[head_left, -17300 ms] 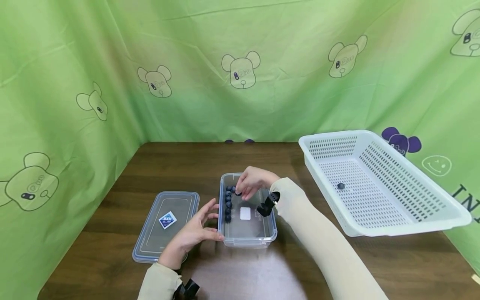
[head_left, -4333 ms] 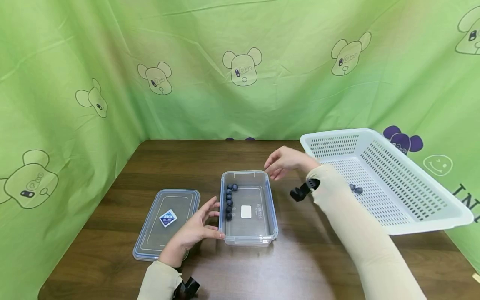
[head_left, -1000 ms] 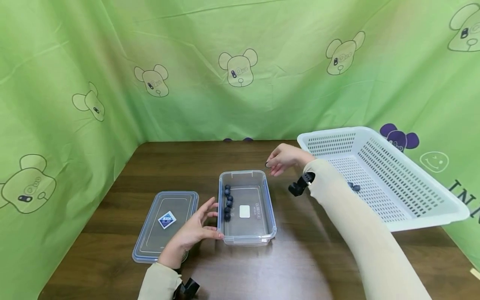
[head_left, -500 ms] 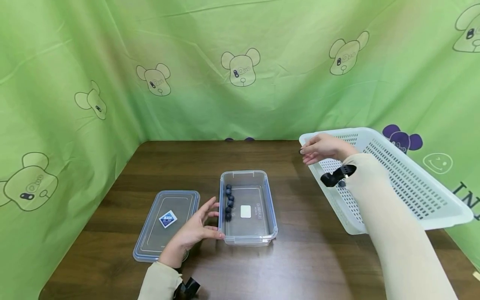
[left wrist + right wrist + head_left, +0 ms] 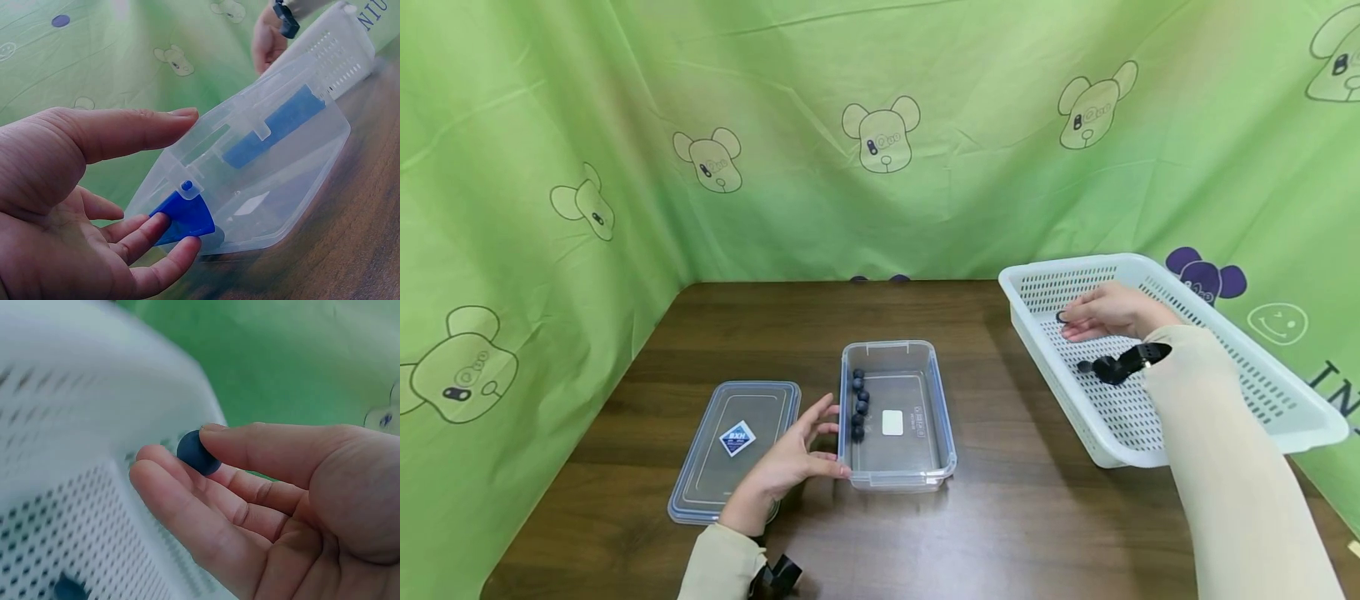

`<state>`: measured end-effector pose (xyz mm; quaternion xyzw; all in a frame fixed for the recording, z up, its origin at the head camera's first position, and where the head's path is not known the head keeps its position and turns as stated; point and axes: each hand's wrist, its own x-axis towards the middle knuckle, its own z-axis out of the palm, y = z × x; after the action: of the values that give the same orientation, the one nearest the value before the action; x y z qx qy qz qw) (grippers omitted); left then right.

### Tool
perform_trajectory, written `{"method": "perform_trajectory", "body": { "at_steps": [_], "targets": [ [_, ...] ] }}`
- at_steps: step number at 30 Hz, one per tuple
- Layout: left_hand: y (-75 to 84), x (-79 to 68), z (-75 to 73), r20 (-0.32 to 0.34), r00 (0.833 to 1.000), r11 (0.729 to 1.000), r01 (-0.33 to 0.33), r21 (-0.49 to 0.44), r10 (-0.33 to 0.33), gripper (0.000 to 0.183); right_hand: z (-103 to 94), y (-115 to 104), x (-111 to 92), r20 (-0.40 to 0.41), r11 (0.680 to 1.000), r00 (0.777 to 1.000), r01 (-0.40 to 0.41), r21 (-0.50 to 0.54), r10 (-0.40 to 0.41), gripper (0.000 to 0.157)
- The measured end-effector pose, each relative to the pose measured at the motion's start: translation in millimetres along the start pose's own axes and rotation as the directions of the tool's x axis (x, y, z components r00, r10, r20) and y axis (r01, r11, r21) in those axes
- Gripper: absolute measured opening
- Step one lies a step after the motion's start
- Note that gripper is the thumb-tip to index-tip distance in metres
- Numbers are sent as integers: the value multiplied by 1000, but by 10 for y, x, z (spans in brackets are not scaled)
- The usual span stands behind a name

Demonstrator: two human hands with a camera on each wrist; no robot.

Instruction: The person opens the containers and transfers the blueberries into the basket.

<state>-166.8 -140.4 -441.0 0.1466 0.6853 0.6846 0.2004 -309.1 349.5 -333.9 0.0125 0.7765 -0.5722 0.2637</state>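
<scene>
My right hand (image 5: pixel 1101 312) is over the white basket (image 5: pixel 1056 396), pinching a blueberry (image 5: pixel 199 453) between thumb and fingers. Below it, another blueberry (image 5: pixel 1084 367) lies on the basket floor, close to the black wrist camera in the head view. My left hand (image 5: pixel 793 458) rests against the left side of a clear plastic food container (image 5: pixel 951 433). Its thumb lies at the near left corner of the rim, and its relaxed fingers touch a blue side latch (image 5: pixel 187 219). Inside the container, several blueberries (image 5: pixel 860 407) form a row along the left wall.
A clear lid (image 5: pixel 700 475) with a blue rim and a diamond label lies left of the container, partly behind my left hand. Everything stands on a dark wooden table (image 5: pixel 887 550). A green printed cloth (image 5: pixel 790 208) hangs behind and at both sides.
The blueberry beside the row's far end has been taken out. My right hand has carried it rightward from near the container to over the basket. The left hand stays put.
</scene>
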Motion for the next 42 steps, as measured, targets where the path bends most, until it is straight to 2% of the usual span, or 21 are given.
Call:
{"method": "perform_trajectory", "body": {
  "at_steps": [8,11,16,19,30,42],
  "targets": [
    [11,-1,-7,2,1000,1000,-2,0,2,109,-156,319,-37,30,990,991,-133,38,132,14],
    [11,-7,-6,-3,1000,1000,9,0,-9,108,-183,398,-54,43,981,980,-193,-3,193,14],
    [12,-13,-3,-4,1000,1000,12,6,-12,108,-178,503,-92,14,959,964,-262,-106,265,11],
    [9,-10,-4,-3,1000,1000,10,6,-10,108,-154,541,-102,-9,947,956,-292,-132,294,8],
    [-3,-6,-10,0,1000,1000,5,-1,-5,108,-96,576,-56,-24,918,949,-311,-247,315,7],
    [4,-2,-12,-4,1000,1000,3,5,-3,108,-101,528,-78,-43,919,950,-311,-242,311,8]
  ]
}}
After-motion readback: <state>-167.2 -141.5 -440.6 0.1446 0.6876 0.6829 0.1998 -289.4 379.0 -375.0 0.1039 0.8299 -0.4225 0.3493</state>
